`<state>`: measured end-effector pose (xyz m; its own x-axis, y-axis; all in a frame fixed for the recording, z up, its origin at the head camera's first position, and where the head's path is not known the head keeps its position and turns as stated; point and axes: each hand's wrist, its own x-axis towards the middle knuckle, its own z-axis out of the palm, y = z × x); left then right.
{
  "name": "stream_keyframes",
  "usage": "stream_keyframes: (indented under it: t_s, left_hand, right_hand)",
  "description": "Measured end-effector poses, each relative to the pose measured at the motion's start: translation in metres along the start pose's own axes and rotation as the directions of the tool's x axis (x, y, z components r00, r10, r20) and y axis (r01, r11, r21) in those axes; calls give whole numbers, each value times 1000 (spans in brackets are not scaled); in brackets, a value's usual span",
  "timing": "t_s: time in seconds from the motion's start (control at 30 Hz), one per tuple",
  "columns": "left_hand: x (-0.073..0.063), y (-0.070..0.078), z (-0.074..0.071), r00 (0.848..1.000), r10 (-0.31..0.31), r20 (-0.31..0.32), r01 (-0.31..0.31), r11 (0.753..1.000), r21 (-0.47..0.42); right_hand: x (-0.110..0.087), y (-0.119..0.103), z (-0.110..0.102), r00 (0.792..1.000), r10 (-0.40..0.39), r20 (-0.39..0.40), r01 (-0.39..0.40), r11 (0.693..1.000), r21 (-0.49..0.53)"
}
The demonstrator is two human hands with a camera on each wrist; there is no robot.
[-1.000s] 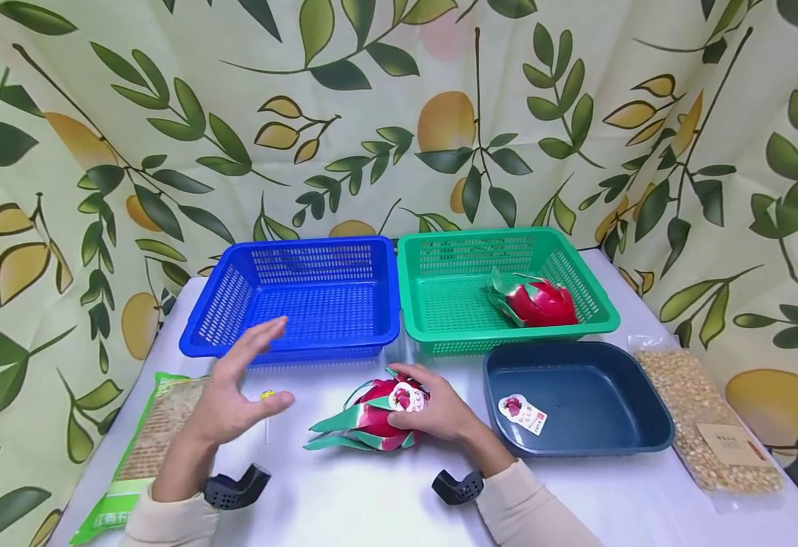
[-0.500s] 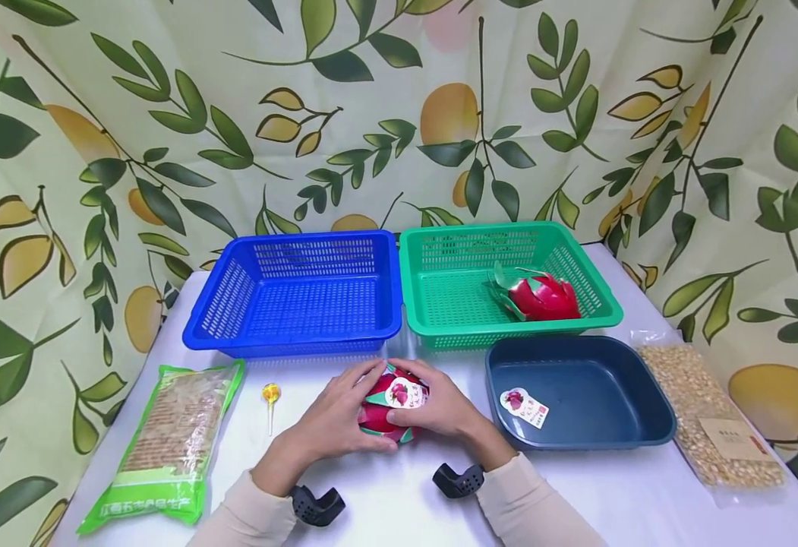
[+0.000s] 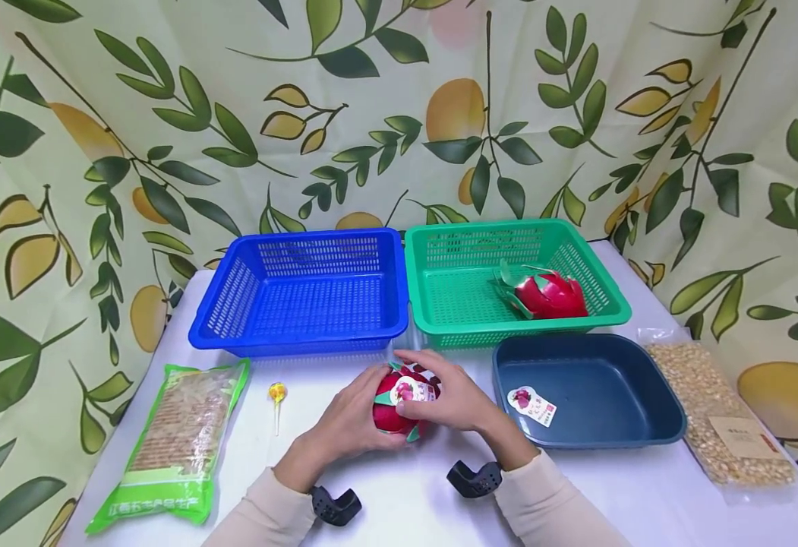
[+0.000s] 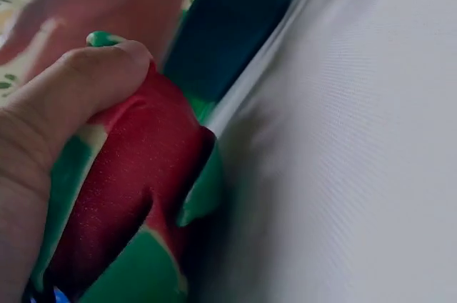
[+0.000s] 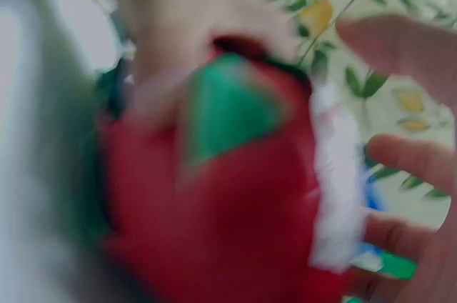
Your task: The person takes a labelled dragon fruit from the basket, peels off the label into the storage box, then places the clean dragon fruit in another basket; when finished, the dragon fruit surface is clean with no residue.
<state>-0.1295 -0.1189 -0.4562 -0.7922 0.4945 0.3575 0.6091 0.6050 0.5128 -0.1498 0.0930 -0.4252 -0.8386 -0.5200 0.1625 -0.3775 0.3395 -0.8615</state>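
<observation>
A red dragon fruit (image 3: pixel 388 418) with green scales stands over the white table between my hands. My left hand (image 3: pixel 349 416) grips it from the left, its thumb pressing along the near side. In the left wrist view the thumb (image 4: pixel 107 74) lies on the red skin. On the upper face is a white sticker (image 3: pixel 414 390). My right hand (image 3: pixel 456 399) reaches over from the right, thumb and forefinger spread about that sticker. The blurred right wrist view shows its fingers (image 5: pixel 410 160) apart, with the lower fingertips right at the sticker.
Behind are a blue basket (image 3: pixel 323 304) and a green basket (image 3: pixel 440 304) holding another dragon fruit (image 3: pixel 552 296). At right, a dark blue basin (image 3: pixel 604 395) bears a similar sticker (image 3: pixel 531 406) beside a kernel bag (image 3: pixel 720 418). Left lie a lollipop (image 3: pixel 277 393) and a green-edged packet (image 3: pixel 180 433).
My left hand has come in from the left and taken hold of the dragon fruit. The fruit's long green tips have turned out of sight. My right hand has stayed at the fruit.
</observation>
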Motion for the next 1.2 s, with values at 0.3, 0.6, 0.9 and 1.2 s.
stream_keyframes:
  t_s: [0.3,0.6,0.9,1.2]
  left_hand:
    - [2,-5,-2,999,-11,-36,8,997,-71]
    - [5,-5,-1,1000,-20,0,20,994,-108]
    - [1,-3,0,999,-30,35,34,992,-124]
    - [1,-3,-2,1000,-7,13,9,996,-92]
  right_hand:
    - [31,-38,-32,959,-77,274,136,969,-205]
    - [66,-38,-44,842,-40,538,238,923,-304]
    - [68,-34,-39,808,-76,585,306,902,-305]
    - [53,-26,-54,781,-192,594,347,924,-158]
